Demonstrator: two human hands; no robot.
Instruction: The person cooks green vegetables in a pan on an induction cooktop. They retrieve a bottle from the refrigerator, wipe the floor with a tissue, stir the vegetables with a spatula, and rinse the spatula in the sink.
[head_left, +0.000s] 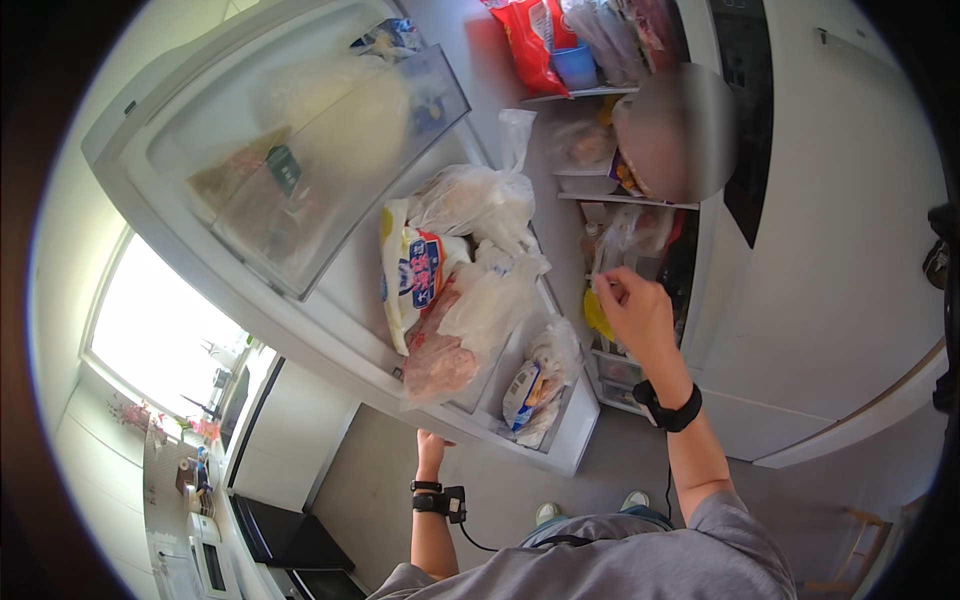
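My left hand (430, 454) is at the outer edge of the open refrigerator door (337, 379), its fingers partly hidden behind it. In front of the lower shelf compartment is my right hand (637, 311), fingers curled and thumb close to the fingertips. Just beyond those fingertips hangs a clear plastic bag (626, 232); whether they pinch it cannot be made out. A yellow item (598, 311) shows beside the hand. On the door's racks sit a white printed food bag (420, 266), knotted plastic bags (472, 199), a bag of pinkish food (450, 360) and a blue-and-white packet (523, 394).
A clear door bin (375, 172) holds bagged food higher up. Red packaging (525, 45) and a blue cup (575, 67) occupy the top shelf. A cable (476, 541) runs from my left wrist. Behind the door are kitchen cabinets (292, 435); a wooden chair (855, 551) stands lower right.
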